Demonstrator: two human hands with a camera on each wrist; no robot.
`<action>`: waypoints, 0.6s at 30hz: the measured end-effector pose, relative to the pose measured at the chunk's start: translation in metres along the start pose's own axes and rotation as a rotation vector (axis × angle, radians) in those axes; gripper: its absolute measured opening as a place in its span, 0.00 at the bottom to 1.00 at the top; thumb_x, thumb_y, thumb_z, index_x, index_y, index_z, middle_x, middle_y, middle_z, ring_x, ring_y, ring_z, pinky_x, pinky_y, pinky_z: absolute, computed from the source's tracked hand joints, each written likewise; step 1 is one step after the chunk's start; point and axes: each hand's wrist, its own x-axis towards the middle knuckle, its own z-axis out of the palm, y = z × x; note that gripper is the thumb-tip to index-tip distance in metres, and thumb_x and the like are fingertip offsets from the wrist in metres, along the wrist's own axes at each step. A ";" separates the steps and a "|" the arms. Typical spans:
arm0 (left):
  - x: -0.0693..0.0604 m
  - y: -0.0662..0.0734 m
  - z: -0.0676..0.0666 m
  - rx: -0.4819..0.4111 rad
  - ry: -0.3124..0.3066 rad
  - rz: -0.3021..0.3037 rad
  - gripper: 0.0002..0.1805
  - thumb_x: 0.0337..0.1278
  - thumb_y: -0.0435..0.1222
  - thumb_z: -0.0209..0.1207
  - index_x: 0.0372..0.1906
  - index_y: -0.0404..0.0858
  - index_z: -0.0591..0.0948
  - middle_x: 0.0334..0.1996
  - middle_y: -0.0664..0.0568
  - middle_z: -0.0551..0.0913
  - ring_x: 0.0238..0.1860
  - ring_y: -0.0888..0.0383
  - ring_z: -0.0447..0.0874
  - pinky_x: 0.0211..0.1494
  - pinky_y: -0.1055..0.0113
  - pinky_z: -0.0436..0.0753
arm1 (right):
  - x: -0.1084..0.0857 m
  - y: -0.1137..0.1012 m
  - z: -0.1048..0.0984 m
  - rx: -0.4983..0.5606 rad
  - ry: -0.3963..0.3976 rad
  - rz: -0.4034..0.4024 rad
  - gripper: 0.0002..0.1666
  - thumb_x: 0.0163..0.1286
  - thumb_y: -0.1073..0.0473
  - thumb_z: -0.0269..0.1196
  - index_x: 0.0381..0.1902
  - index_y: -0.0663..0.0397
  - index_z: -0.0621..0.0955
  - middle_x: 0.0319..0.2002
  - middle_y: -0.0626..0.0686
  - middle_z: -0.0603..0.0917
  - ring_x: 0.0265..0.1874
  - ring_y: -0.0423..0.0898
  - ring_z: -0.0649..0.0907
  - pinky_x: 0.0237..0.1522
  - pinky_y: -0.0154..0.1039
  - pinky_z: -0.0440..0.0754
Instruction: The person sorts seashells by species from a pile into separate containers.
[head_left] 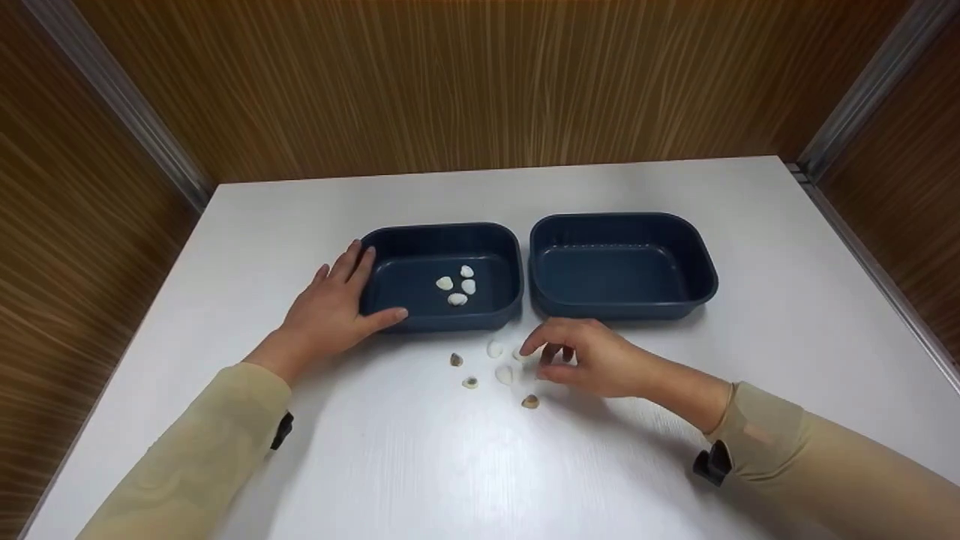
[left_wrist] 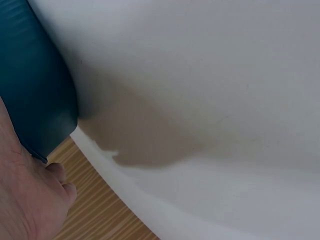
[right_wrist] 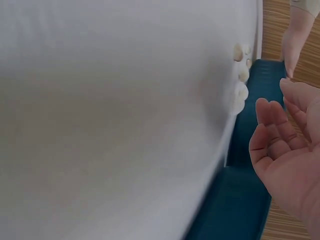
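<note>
Along the near side of the left tray [head_left: 450, 322], as my remote cameras show it, six seashells [head_left: 530, 402] lie loose, and a person's right hand [head_left: 589, 358] hangs over them just off that tray's near right corner, thumb and index finger parted, the other fingers bent. The index fingertip hides part of a white shell [head_left: 517, 355], and I cannot tell whether the two touch. Two other pale shells nearly melt into the glare of the white table [head_left: 420, 457]; in my right wrist view the shells overlap too much for me to count. Four white shells [head_left: 457, 299] lie inside the left tray, toward its right half. The left hand [head_left: 326, 311] rests spread over that tray's left end, thumb across the near rim, masking the near left corner; my left wrist view catches only a piece of the hand and of the tray's outer wall. A matching right tray [head_left: 622, 310] stands just beside the left tray, across a narrow gap. Beyond the left tray rises a wood-grain panel [head_left: 465, 82]; nearer than it, both tan sleeves [head_left: 191, 442] run out of frame.
</note>
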 end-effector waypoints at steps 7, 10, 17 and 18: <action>0.000 0.000 0.000 0.000 0.000 -0.002 0.66 0.62 0.80 0.46 0.87 0.39 0.42 0.87 0.39 0.38 0.84 0.37 0.46 0.85 0.43 0.43 | -0.002 0.010 0.008 0.033 -0.013 0.046 0.19 0.67 0.71 0.73 0.56 0.60 0.86 0.50 0.56 0.87 0.40 0.47 0.89 0.44 0.39 0.88; 0.000 0.001 0.000 0.001 -0.002 -0.005 0.66 0.62 0.80 0.46 0.88 0.39 0.42 0.87 0.40 0.37 0.84 0.37 0.46 0.85 0.44 0.43 | -0.002 0.012 0.010 0.024 -0.011 0.050 0.22 0.66 0.72 0.73 0.57 0.62 0.85 0.51 0.57 0.87 0.40 0.48 0.88 0.46 0.39 0.87; 0.000 0.001 -0.001 0.002 -0.006 -0.013 0.66 0.61 0.81 0.45 0.88 0.40 0.42 0.87 0.41 0.37 0.85 0.38 0.46 0.85 0.45 0.43 | -0.001 0.019 0.015 -0.040 0.009 0.026 0.26 0.66 0.72 0.73 0.61 0.63 0.84 0.52 0.58 0.86 0.38 0.49 0.84 0.42 0.38 0.85; 0.000 0.001 -0.001 0.002 -0.007 -0.013 0.66 0.61 0.81 0.45 0.88 0.40 0.42 0.87 0.41 0.37 0.84 0.37 0.46 0.85 0.44 0.43 | -0.001 0.020 0.015 -0.048 0.008 0.030 0.26 0.66 0.71 0.74 0.62 0.63 0.83 0.52 0.57 0.86 0.37 0.49 0.83 0.41 0.38 0.84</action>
